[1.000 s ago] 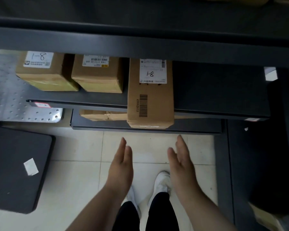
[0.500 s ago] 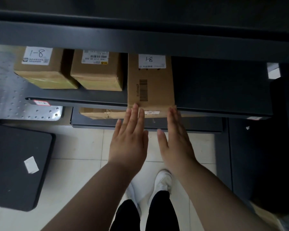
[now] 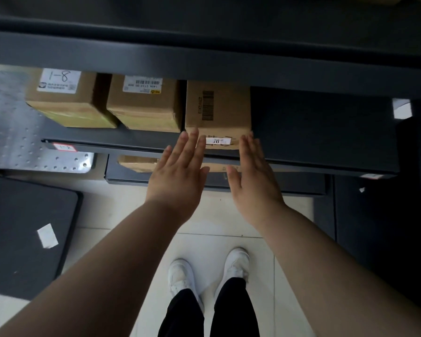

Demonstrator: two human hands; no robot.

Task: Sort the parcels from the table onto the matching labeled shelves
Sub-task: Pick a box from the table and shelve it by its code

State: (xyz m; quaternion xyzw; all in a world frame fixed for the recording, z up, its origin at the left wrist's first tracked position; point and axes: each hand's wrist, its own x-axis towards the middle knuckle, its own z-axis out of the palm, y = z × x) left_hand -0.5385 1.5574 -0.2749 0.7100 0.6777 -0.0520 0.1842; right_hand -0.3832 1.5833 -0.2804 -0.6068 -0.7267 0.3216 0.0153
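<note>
Since the earlier frames the long parcel (image 3: 218, 110) has slid further back on the dark shelf (image 3: 321, 132). Its front end, which overhung the shelf's lip, now sits at or just inside that lip, and both hands have followed it forward. The step in hand appears to be the final seating push. It is best done with even pressure from both sides so the parcel travels square. It should stop once the front face lines up with the middle parcel (image 3: 144, 103), which stands just beside it further left on the shelf. The left hand (image 3: 178, 171) is flat, fingers straight and close together, gripping nothing; its fingertips (image 3: 192, 136) press the left part of the parcel's front face. The right hand (image 3: 253, 176) is likewise flat and empty, fingertips at the right corner of that face. Furthest left on the shelf, a parcel marked 1-8 (image 3: 68, 96) is already seated.
</note>
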